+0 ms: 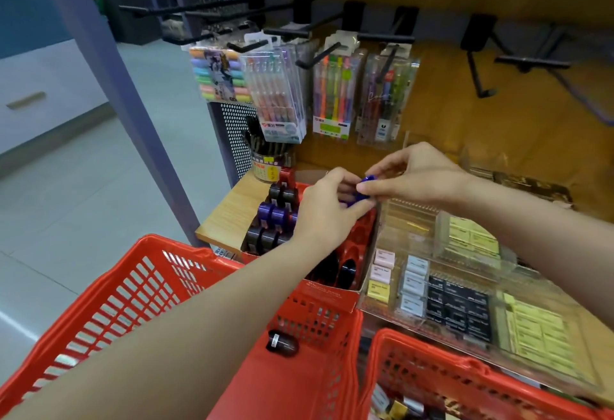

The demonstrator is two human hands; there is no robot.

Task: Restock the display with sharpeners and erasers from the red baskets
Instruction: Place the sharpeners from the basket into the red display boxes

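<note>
Both hands meet over the red sharpener display box (360, 237) on the wooden shelf. My right hand (415, 175) pinches a small blue sharpener (365, 183) between thumb and fingertips. My left hand (327, 210) curls its fingers round the same blue sharpener from below. The box holds rows of black and purple sharpeners (274, 217) at its left, with bare round slots at its right. One dark sharpener (282, 342) lies on the floor of the left red basket (139, 286). A second red basket (432, 373) at bottom right holds small packs.
A clear acrylic tray (432, 286) of pink, white, black and yellow erasers sits right of the box. Pen packs (282, 94) hang on black hooks above. A pen cup (269, 162) stands at the shelf's back left. A grey shelf post (109, 64) rises at left.
</note>
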